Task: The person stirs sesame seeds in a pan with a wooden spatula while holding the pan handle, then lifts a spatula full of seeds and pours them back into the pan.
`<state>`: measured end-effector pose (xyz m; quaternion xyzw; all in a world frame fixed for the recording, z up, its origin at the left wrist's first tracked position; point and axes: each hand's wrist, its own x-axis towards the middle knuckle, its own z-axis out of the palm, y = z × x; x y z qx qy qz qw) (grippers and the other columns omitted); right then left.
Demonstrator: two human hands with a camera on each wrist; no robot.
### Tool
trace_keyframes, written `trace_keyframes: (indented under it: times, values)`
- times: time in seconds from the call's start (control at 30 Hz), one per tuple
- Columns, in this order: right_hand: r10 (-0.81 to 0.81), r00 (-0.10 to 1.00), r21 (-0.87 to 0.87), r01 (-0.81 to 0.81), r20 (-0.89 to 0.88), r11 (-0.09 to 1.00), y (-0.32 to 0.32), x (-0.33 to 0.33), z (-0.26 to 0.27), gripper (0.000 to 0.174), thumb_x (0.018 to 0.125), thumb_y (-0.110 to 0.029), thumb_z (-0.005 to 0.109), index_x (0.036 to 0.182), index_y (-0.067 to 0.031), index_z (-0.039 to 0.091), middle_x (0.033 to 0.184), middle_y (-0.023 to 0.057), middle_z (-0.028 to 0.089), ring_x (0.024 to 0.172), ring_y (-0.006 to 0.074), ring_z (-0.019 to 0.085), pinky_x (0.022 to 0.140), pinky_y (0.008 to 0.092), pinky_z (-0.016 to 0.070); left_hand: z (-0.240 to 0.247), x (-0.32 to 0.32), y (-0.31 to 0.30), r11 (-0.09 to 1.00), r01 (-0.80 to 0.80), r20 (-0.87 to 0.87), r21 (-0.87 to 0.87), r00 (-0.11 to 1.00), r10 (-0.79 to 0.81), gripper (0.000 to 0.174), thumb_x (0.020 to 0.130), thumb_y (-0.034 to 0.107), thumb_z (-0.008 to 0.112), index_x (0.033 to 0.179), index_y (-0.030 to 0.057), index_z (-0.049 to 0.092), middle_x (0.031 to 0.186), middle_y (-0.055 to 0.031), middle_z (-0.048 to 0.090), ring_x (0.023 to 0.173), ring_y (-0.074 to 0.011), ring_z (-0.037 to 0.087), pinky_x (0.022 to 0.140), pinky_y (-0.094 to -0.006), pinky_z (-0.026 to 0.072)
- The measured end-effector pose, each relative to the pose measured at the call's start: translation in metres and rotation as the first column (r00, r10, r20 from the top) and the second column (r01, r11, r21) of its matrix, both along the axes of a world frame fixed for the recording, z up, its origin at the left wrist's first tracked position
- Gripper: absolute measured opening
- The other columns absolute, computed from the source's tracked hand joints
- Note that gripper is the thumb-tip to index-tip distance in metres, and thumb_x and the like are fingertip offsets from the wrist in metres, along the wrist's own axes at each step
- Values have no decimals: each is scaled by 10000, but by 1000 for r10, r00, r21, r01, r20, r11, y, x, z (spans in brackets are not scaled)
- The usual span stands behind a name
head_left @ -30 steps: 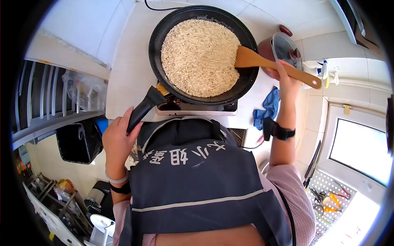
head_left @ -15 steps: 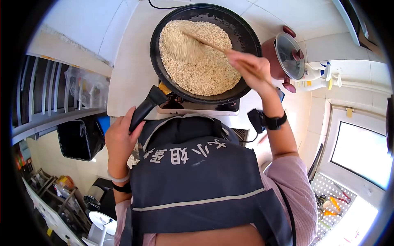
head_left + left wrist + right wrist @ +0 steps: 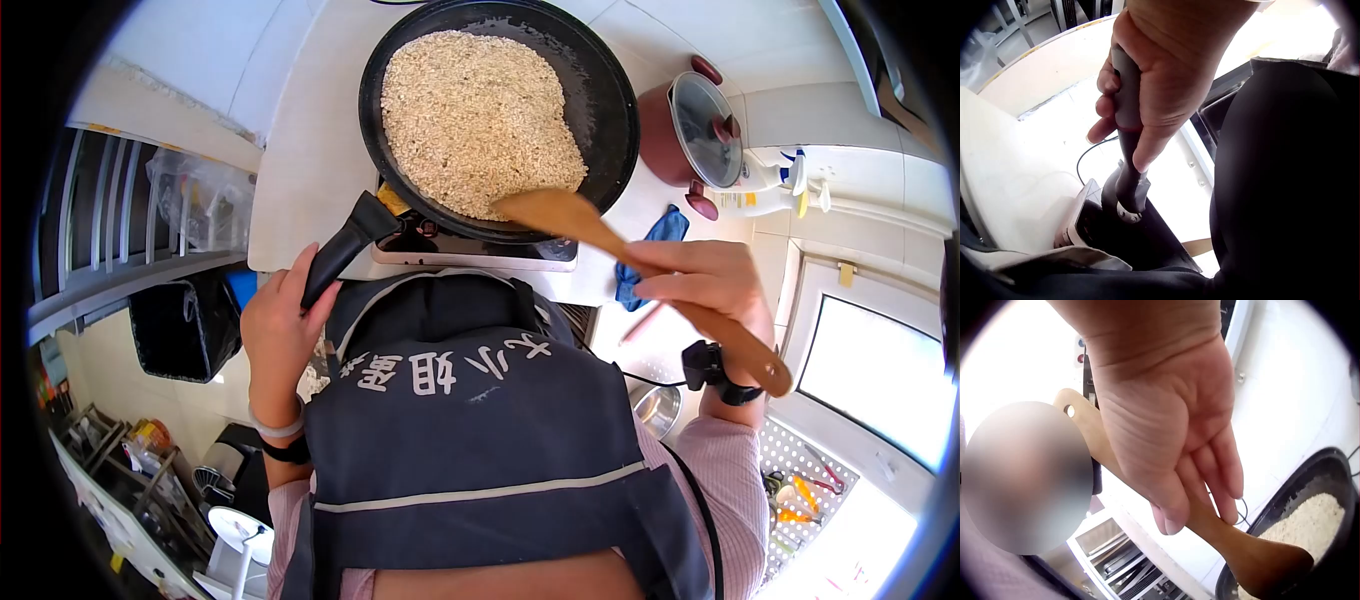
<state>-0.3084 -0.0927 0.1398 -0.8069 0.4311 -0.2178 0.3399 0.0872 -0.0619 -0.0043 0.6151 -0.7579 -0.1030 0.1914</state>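
1. The left hand [image 3: 280, 330] is wrapped tight round the black pan handle [image 3: 335, 255]. In the left wrist view the fingers [image 3: 1107, 103] are curled fully about it.
2. The right hand [image 3: 705, 285] holds the wooden spatula [image 3: 570, 215] by its shaft. The fingers [image 3: 1225, 481] are laid almost straight along it and the thumb is set against it, so the grip is loose.
3. The frying pan [image 3: 612, 110] is set on an induction cooker [image 3: 470, 252] at 12 o'clock from the person. Its handle sticks out at 7 o'clock.
4. The pan is filled with pale flaked grain [image 3: 475, 120], spread flat. A bare black strip is left at 3 o'clock.
5. The spatula blade is placed at the pan's 5 o'clock rim, at the edge of the grain. The shaft runs off toward 4 o'clock.
6. A red pot with a glass lid [image 3: 700, 125] is seen at 3 o'clock of the pan, just beside it.
7. A blue cloth [image 3: 655, 240] lies on the counter at 4 o'clock of the pan.
8. A dark apron [image 3: 480, 450] with white lettering is worn.
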Motion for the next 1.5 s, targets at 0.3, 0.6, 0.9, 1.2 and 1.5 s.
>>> trace_keyframes:
  times: [0.3, 0.6, 0.9, 1.2, 1.5]
  values:
    - [77, 996, -405, -91, -49, 910, -68, 36, -84, 161, 777, -12, 719, 937, -31, 721, 956, 133, 734, 775, 265, 720, 671, 327, 575, -1, 1, -2, 999, 20, 14, -35, 1000, -20, 466, 800, 182, 786, 1235, 91, 650, 739, -92, 618, 544, -207, 566, 535, -315, 461]
    - [-355, 933, -447, 345, 64, 825, -118, -14, -99, 103, 882, -77, 713, 979, -50, 734, 854, 71, 739, 737, 95, 681, 674, 232, 530, -1, 0, -1, 999, -7, 26, -39, 1000, 8, 501, 772, 242, 799, 1230, 111, 644, 711, -64, 582, 595, -238, 566, 539, -351, 445]
    - [124, 988, 4, -124, -96, 992, -36, -32, 13, 69, 816, -30, 701, 865, 13, 724, 1011, 185, 732, 845, 288, 728, 678, 331, 560, 1, 0, -4, 1000, 4, 20, -28, 1000, -4, 496, 778, 239, 794, 1234, 112, 644, 728, -68, 591, 609, -236, 578, 549, -346, 451]
    - [221, 944, -321, -294, -245, 900, -91, -11, -49, 220, 757, 34, 721, 976, 13, 718, 1027, 143, 731, 867, 278, 727, 760, 305, 582, 3, -2, -2, 999, 16, 25, -36, 1000, -15, 474, 798, 198, 785, 1241, 98, 646, 735, -89, 608, 532, -215, 555, 526, -318, 454]
    - [-405, 900, -278, 435, 158, 857, -99, -5, -66, 111, 871, -93, 730, 972, -50, 738, 825, 49, 729, 672, 88, 638, 638, 224, 503, 3, -3, -1, 1000, 9, 59, -28, 998, -7, 483, 805, 221, 779, 1255, 114, 640, 740, -88, 612, 543, -221, 564, 540, -331, 462]
